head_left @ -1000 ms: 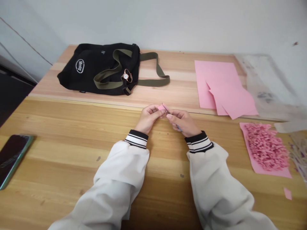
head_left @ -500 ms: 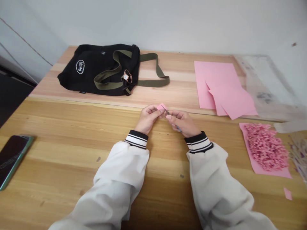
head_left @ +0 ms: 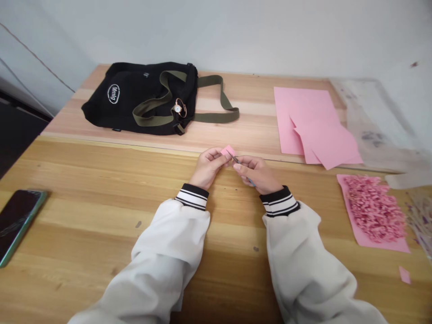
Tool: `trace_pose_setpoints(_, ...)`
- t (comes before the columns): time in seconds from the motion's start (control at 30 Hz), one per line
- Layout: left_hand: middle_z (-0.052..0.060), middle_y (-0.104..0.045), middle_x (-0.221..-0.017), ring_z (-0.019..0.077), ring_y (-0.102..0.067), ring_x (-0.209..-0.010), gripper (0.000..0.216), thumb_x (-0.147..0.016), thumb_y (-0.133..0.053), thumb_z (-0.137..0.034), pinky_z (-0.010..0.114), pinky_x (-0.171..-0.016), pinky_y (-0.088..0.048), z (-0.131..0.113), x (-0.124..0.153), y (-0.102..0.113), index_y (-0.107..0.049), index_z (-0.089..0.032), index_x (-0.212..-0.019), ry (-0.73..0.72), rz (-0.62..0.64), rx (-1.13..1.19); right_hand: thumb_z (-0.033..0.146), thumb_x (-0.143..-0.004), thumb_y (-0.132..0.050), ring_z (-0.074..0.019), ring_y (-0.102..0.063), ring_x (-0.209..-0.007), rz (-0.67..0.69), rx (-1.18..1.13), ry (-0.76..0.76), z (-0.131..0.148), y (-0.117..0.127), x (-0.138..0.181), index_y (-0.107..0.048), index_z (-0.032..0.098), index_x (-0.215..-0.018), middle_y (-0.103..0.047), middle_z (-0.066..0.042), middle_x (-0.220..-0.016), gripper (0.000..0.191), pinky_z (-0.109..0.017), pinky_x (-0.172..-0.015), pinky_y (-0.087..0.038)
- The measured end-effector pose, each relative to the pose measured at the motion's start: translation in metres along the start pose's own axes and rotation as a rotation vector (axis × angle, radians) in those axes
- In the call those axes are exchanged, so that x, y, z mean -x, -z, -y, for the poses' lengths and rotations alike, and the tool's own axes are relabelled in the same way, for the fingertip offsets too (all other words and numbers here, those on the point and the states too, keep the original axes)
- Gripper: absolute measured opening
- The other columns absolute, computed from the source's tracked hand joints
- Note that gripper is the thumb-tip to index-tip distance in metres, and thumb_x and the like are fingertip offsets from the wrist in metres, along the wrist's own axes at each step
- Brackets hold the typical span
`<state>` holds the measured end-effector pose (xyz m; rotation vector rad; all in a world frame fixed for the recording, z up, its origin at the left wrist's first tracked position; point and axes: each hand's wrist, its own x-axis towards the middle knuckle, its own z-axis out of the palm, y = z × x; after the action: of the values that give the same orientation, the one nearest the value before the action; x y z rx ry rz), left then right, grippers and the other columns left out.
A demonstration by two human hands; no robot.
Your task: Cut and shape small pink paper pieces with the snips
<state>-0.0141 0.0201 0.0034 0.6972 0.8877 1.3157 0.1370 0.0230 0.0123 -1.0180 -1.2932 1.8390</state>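
Observation:
Between the fingertips of my left hand a small pink paper piece is pinched near the table's middle seam. My right hand is closed around small scissors, whose blue handle shows below the fingers. The thin grey blades lie over the paper piece, pointing up and to the left. Whether the blades are apart is too small to tell. My fingers cover part of the paper and much of the scissors.
A black bag with a watch on it lies at the back left. A phone is at the left edge. Pink sheets, clear plastic packaging, a pile of curled pink pieces and a paper scrap lie to the right.
The scissors and the paper piece have shifted only very slightly against each other. Both hands stay in nearly the same place and keep their hold.

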Motion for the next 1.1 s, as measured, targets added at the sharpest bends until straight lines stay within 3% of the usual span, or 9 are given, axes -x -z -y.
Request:
trace_pose_setpoints(0.3, -0.002, -0.063, -0.061, 0.0066, -0.052, -0.057, 0.027, -0.056, -0.084, -0.031, 0.023, -0.061, -0.042, 0.0019, -0.0003, 0.0021, -0.064, -0.015, -0.065, -0.03, 0.058, -0.065, 0.05, -0.063, -0.077, -0.0019, -0.023, -0.034, -0.038, 0.014, 0.0, 0.0012, -0.0023, -0.0001, -0.063, 0.015, -0.082, -0.037, 0.011, -0.043, 0.042, -0.018, -0.033, -0.014)
trace_pose_setpoints(1.1, -0.001, -0.065, -0.064, 0.0068, -0.054, -0.058, 0.025, -0.054, -0.084, -0.029, 0.021, -0.061, -0.042, 0.0005, 0.0007, 0.0008, -0.066, -0.014, -0.064, -0.014, 0.045, -0.067, 0.051, -0.064, -0.076, -0.0021, -0.025, -0.034, -0.039, 0.018, 0.011, 0.0013, -0.0026, -0.0004, -0.063, 0.014, -0.08, -0.037, 0.011, -0.043, 0.042, -0.018, -0.033, -0.015)
